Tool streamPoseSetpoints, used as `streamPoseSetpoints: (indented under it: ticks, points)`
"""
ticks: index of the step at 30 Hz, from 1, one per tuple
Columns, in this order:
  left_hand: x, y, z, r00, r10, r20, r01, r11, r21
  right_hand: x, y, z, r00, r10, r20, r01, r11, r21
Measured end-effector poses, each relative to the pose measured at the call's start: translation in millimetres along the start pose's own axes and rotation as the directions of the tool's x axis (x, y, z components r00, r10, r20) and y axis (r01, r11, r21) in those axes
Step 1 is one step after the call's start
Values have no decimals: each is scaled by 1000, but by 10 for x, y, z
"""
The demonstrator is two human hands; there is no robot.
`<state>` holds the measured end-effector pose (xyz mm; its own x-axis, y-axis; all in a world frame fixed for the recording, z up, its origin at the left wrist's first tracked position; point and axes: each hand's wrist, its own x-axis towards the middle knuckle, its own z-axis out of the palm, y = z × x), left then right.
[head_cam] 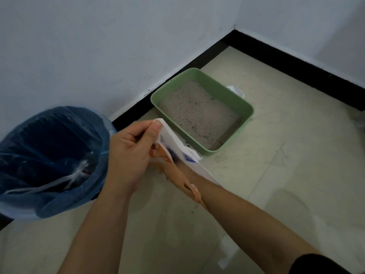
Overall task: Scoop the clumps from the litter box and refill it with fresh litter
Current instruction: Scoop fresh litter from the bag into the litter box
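Observation:
A green litter box (227, 89) sits on the floor against the wall, with grey litter (197, 115) spread in it, thinner toward its near right corner. In front of it is a white litter bag (171, 139) with orange and blue print. My left hand (130, 151) pinches the bag's top edge between thumb and fingers and holds its mouth open. My right forearm (237, 210) reaches into the bag's opening, and the bag hides my right hand.
A bin lined with a blue plastic bag (49, 155) stands at the left against the wall, with a tied white bag inside. Something white (236, 90) pokes out behind the box's far right side. A white scrap (227, 252) lies on the tiled floor near me.

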<state>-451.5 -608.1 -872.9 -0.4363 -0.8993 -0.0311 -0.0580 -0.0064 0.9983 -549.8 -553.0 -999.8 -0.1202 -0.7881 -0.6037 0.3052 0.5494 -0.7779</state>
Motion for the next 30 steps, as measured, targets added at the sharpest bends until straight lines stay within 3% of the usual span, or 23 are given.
streamPoseSetpoints:
  ticks: [3, 7, 10, 14, 17, 21, 30]
  points:
    - [70, 26, -40, 997, -30, -67, 32, 999, 26, 36, 48, -15, 1000, -20, 6, 20, 999, -24]
    - [146, 21, -94, 981, -133, -144, 136, 991, 13, -159, -66, -42, 997, 54, -60, -58, 997, -58]
    - [133, 52, -96, 980, -94, -174, 111, 990, 89, -385, -241, -127, 976, -4, -220, -63, 954, -294]
    - [75, 142, -191, 979, 78, -189, -48, 986, 159, -678, -424, -255, 949, -114, -293, 24, 955, -295]
    - [64, 165, -248, 976, 48, -210, -42, 999, 35, -861, -531, -415, 946, -185, -265, 124, 965, -232]
    - [70, 116, -185, 984, -23, -177, 20, 1000, -19, -968, -470, -602, 938, -242, -249, 111, 888, -446]
    - [190, 11, -86, 968, -100, -232, 97, 995, -24, -1248, -390, -776, 929, -274, -247, 192, 930, -313]
